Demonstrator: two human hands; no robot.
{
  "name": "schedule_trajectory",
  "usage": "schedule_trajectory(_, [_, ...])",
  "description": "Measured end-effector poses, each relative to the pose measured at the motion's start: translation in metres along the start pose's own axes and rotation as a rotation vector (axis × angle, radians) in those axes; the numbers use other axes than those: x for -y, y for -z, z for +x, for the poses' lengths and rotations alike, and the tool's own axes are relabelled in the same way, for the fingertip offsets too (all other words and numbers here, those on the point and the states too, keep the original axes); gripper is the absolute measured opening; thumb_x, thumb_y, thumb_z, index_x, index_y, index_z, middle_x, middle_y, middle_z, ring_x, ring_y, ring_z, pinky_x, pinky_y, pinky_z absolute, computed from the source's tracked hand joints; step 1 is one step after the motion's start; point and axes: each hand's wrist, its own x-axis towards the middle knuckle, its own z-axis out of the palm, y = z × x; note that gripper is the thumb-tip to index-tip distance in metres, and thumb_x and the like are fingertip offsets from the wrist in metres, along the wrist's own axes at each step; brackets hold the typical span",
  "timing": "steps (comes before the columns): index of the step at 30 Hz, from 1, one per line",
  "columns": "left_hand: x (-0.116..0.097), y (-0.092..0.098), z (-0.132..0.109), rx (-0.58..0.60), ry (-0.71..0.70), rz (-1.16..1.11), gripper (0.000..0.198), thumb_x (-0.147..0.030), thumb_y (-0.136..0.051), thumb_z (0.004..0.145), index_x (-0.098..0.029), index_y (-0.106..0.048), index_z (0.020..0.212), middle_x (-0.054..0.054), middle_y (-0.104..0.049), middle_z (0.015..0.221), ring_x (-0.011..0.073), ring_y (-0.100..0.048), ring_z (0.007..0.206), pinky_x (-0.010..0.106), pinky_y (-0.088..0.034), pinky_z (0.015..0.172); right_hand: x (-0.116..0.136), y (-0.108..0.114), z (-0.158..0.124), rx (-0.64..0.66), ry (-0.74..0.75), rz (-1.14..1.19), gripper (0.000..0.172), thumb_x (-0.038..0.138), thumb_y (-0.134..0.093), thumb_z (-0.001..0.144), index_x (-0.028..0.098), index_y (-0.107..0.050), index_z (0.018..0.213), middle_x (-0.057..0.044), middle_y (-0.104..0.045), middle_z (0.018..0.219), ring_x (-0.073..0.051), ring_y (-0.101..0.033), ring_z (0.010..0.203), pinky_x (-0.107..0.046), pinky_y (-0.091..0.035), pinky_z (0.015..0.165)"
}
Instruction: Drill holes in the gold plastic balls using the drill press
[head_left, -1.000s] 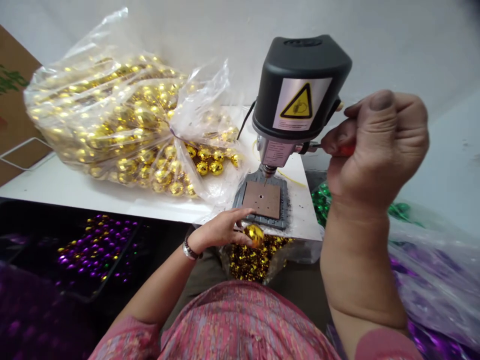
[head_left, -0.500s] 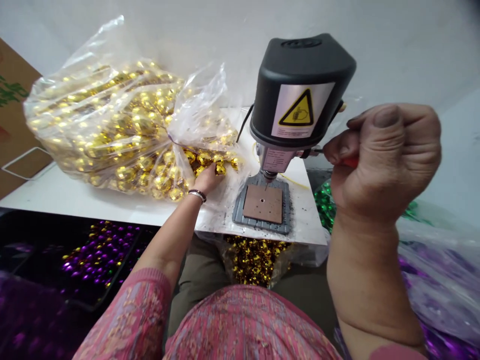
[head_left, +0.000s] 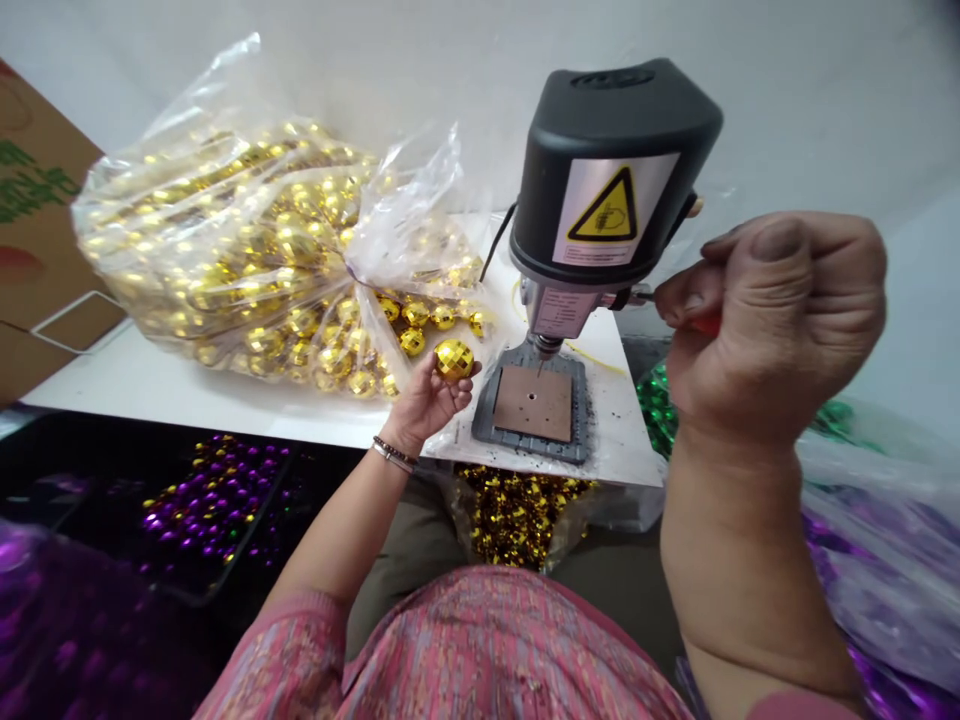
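Left fingers (head_left: 433, 378) cradle one gold ball (head_left: 454, 360); right fingers (head_left: 686, 300) clamp one red-handled tool (head_left: 705, 322).

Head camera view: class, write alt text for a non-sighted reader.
The left hand holds a mirrored gold ball beside a bench drill press, while the right hand grips its red-handled lever. A clear bag of gold balls lies behind.

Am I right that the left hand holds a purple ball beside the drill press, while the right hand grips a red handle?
Not quite: the head view shows the ball in the left hand is gold, not purple. It is beside the drill press, and the right hand grips a red handle.
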Motion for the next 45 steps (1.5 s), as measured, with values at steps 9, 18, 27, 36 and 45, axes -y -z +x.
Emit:
schedule_trajectory(9, [0.024, 0.012, -0.04, -0.121, 0.1, -0.199, 0.059, -0.07, -0.043, 0.095, -0.016, -0.065, 0.094, 0.01, -0.067, 0.092, 0.0087, -0.046, 0.059, 0.024, -0.043, 0.053, 0.001, -0.002, 0.0, -0.034, -0.038, 0.032, 0.027, 0.04, -0.062, 0.087, 0.015, -0.059, 0.078, 0.009, -0.054, 0.059, 0.002, -0.05, 0.046, -0.017, -0.037, 0.047])
schedule_trajectory(18, [-0.039, 0.068, -0.098, -0.225, -0.567, -0.281, 0.048, -0.068, -0.047, 0.094, -0.024, -0.065, 0.1, 0.004, -0.069, 0.09, 0.0106, -0.056, 0.066, 0.021, -0.046, 0.057, -0.001, -0.001, -0.001, -0.047, -0.039, 0.046, 0.03, 0.043, -0.065, 0.086, 0.015, -0.057, 0.077, 0.009, -0.052, 0.057, 0.001, -0.049, 0.044, -0.018, -0.038, 0.045])
schedule_trajectory(27, [-0.048, 0.029, -0.007, -0.426, -0.513, 0.854, 0.043, -0.036, -0.073, 0.081, -0.019, -0.066, 0.12, 0.011, -0.072, 0.115, 0.02, -0.066, 0.09, 0.032, -0.052, 0.081, -0.001, 0.003, -0.002, -0.017, -0.038, -0.006, 0.029, 0.044, -0.064, 0.088, 0.016, -0.059, 0.078, 0.007, -0.054, 0.06, 0.0, -0.05, 0.048, -0.02, -0.041, 0.047])
schedule_trajectory(36, [-0.053, 0.042, 0.074, -0.555, -0.029, 1.672, 0.049, -0.022, -0.062, 0.085, -0.003, -0.058, 0.13, 0.031, -0.07, 0.119, 0.0403, -0.068, 0.111, 0.044, -0.048, 0.092, 0.0, 0.003, -0.004, 0.009, -0.001, -0.02, 0.025, 0.038, -0.059, 0.092, 0.017, -0.062, 0.081, 0.006, -0.053, 0.063, 0.002, -0.051, 0.054, -0.02, -0.043, 0.053])
schedule_trajectory(45, [-0.021, 0.025, 0.041, -0.081, -0.198, 0.878, 0.063, -0.039, -0.071, 0.082, -0.019, -0.053, 0.139, 0.01, -0.07, 0.111, 0.0214, -0.069, 0.096, 0.031, -0.052, 0.082, -0.001, 0.001, -0.006, -0.005, 0.033, -0.005, 0.02, 0.034, -0.057, 0.093, 0.017, -0.061, 0.083, 0.006, -0.055, 0.067, 0.003, -0.051, 0.056, -0.018, -0.043, 0.054])
